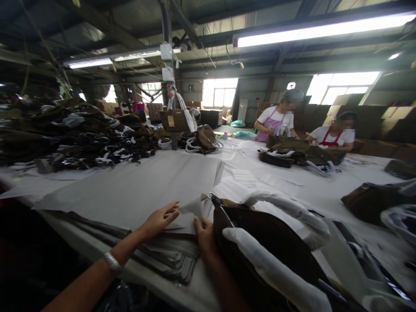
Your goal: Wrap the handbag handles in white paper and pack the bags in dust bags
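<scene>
My left hand (162, 219) hovers over, or rests on, a stack of large thin grey-white paper sheets (156, 182), fingers stretched out and holding nothing. At the near right corner of that stack, my right hand (205, 236) pinches the raised edge of a paper sheet (191, 216); part of its grip is hidden. Right beside that hand lies a dark brown handbag (269, 234), its zipped mouth gaping. White wrapping covers its handles (269, 264). Below the top sheets, the folded paper edges (175, 260) hang near the table's front edge.
Dark bags with white-wrapped handles (97, 134) are heaped at the far left. A post (174, 141) rises from the table. Two co-workers (276, 119) stand across it by more bags (295, 151). Another bag (370, 201) lies at right.
</scene>
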